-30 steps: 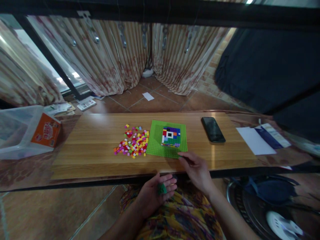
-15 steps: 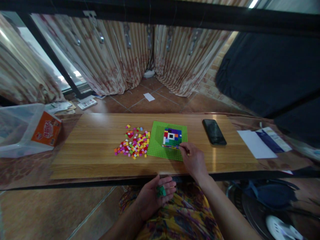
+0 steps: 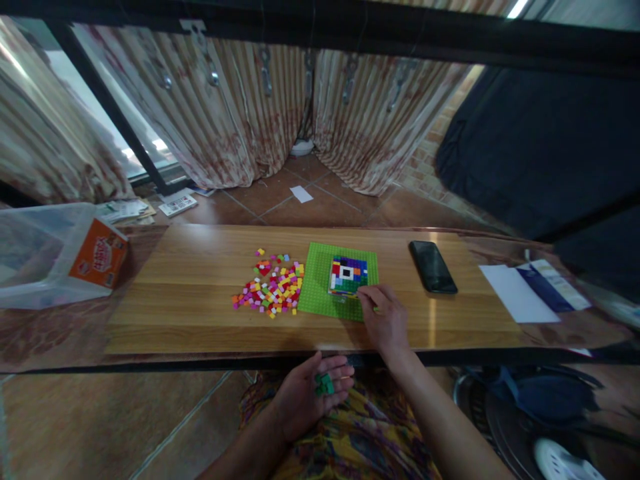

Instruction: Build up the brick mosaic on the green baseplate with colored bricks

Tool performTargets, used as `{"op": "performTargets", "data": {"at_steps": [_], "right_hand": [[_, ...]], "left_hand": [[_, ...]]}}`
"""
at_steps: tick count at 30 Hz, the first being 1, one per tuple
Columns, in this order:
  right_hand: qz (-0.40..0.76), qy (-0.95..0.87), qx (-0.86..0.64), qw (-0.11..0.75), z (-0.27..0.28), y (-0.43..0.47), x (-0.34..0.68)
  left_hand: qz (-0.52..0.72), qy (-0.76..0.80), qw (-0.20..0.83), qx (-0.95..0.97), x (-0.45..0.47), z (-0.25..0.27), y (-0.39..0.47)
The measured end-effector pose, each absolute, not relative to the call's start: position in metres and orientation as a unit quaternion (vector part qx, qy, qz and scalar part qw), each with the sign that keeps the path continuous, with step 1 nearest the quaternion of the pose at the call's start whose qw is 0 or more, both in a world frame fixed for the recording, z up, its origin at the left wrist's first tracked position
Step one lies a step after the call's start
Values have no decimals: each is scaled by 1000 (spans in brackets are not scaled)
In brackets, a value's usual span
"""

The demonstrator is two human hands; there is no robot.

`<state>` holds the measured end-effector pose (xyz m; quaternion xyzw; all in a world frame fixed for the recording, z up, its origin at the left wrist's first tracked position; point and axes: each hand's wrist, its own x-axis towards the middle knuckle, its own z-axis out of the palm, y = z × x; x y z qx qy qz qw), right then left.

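My left hand lies palm up below the table's front edge, fingers stretched out. Several small green building bricks rest in its palm. On the green baseplate stands a low square build of multicoloured bricks, with a white ring around a black centre on top. Thumb and forefinger of my right hand are pinched together at the build's near right edge. Whatever lies between those fingertips is too small and hidden to make out. The hand covers the baseplate's near right corner.
Loose coloured bricks lie in a pile left of the baseplate on the wooden table. A black phone lies to the right. Beyond the ends are a clear plastic bin and white paper.
My right fingertips have shifted slightly left along the build's near edge. My left hand stays palm up with the green bricks. The whole view has shifted a little.
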<state>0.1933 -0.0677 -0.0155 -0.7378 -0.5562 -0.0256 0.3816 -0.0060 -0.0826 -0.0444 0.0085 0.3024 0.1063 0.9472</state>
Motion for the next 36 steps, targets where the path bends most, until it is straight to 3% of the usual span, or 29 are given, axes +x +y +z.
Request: {"op": "performTargets", "data": {"at_steps": [8,22,36], "right_hand": [[11,-476,-748,462,-9,-71,197],[131,-380,-752,523,-34,-49,199],[115,-390,-734,543,-22,-63,199]], "left_hand": [[111,294,949,8,-6,-44,-82],[106,290,951,5,-7,-47,-83],[125,251,960,13,-8,-39,-82]]}}
